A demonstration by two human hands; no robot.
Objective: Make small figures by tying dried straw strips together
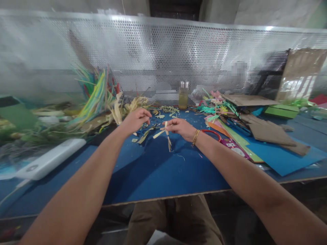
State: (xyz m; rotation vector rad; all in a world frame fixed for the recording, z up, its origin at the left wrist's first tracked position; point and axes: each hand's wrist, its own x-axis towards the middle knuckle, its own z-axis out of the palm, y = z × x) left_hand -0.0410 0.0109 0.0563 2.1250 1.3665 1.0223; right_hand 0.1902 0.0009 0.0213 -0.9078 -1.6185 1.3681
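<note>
My right hand (180,127) pinches a small tied piece of pale dried husk (168,137) between thumb and fingers. Its frayed end hangs down over the blue table, and one flat strip sticks out to the left. To the left, level with it, my left hand (138,119) is held in the air with fingers bent towards the thumb. Whether something thin sits in those fingertips I cannot make out. Below and between the hands lie dry greenish leaf scraps (146,133). Behind my left hand is a heap of pale corn husks (136,103).
A glass bottle (183,95) of yellowish liquid stands before a perforated metal screen (163,51). At right are red-handled scissors (214,133), a purple packet (233,147), coloured paper (270,153) and cardboard (273,132). A white power strip (53,158) and colourful stems (95,92) occupy the left.
</note>
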